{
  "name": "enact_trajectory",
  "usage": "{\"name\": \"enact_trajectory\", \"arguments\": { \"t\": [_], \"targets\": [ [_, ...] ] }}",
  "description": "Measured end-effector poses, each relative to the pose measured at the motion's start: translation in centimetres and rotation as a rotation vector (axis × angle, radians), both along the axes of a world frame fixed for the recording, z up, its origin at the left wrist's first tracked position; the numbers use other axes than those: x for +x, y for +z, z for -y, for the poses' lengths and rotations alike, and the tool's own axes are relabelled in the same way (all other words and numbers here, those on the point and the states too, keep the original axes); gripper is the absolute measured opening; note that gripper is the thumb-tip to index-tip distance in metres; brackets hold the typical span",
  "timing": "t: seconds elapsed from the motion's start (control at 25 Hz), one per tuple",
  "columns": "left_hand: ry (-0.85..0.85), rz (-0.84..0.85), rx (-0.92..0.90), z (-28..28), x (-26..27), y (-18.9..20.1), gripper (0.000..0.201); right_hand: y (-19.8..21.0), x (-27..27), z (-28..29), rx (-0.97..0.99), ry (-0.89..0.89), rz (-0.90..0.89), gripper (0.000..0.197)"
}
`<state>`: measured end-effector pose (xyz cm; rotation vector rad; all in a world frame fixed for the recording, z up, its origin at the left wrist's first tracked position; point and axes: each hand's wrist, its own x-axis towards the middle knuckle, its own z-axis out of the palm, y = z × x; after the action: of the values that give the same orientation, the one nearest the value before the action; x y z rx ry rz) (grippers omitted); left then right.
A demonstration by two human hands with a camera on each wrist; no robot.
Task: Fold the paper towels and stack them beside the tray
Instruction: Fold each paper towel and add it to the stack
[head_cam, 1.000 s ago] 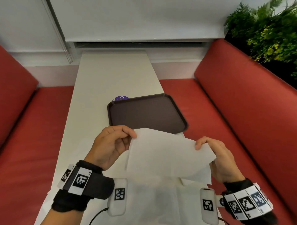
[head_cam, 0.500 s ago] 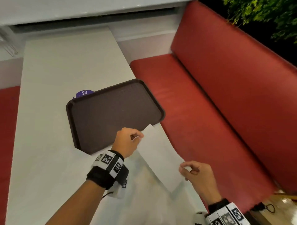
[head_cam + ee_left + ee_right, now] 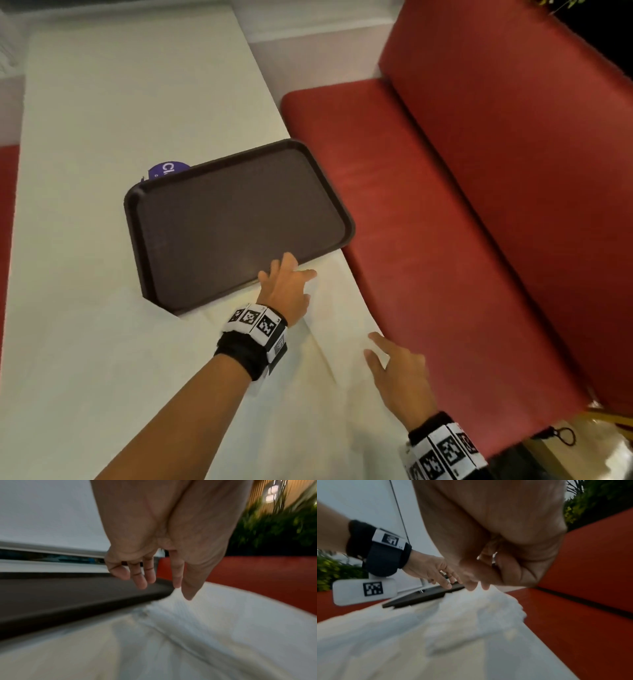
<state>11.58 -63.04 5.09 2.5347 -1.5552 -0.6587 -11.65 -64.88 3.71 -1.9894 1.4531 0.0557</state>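
Observation:
A folded white paper towel (image 3: 337,308) lies flat on the white table just in front of the dark brown tray (image 3: 236,219), near the table's right edge. My left hand (image 3: 286,277) hovers open over the towel's far end, its fingers spread at the tray's near rim (image 3: 85,599). My right hand (image 3: 394,363) is open too, fingers spread above the towel's near end. Neither hand holds anything. In the left wrist view the towel (image 3: 214,622) lies below the fingertips (image 3: 142,584). Further unfolded towels (image 3: 308,428) lie on the table under my forearms.
A purple round label (image 3: 168,169) peeks from behind the tray's far left corner. A red bench seat (image 3: 428,257) runs along the table's right edge, with its backrest (image 3: 513,120) beyond. The table (image 3: 120,102) stretches far past the tray.
Both hands carried the folded towel down to the table beside the tray and let go of it. Their fingers have spread open above it. The head view has swung right.

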Motion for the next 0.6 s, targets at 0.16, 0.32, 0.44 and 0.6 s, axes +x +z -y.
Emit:
{"name": "enact_trajectory", "arguments": {
  "t": [0.16, 0.32, 0.44, 0.6],
  "targets": [
    [0.422, -0.315, -0.268, -11.6, 1.3, 2.8, 0.023, 2.4, 2.7, -2.8, -0.141, 0.257, 0.105, 0.037],
    [0.825, -0.358, -0.226, -29.9, -0.5, 3.8, 0.024, 1.6, 8.7, -10.6, -0.144, 0.702, 0.127, 0.052],
    [1.115, -0.352, -0.118, -41.6, -4.1, 3.3, 0.032, 1.9, 13.9, -18.1, -0.207, 1.125, 0.055, 0.057],
    [1.448, -0.388, -0.164, -50.4, -9.9, 1.7, 0.039, 2.6, 20.0, -26.6, -0.210, 1.464, 0.017, 0.063]
  ]
}}
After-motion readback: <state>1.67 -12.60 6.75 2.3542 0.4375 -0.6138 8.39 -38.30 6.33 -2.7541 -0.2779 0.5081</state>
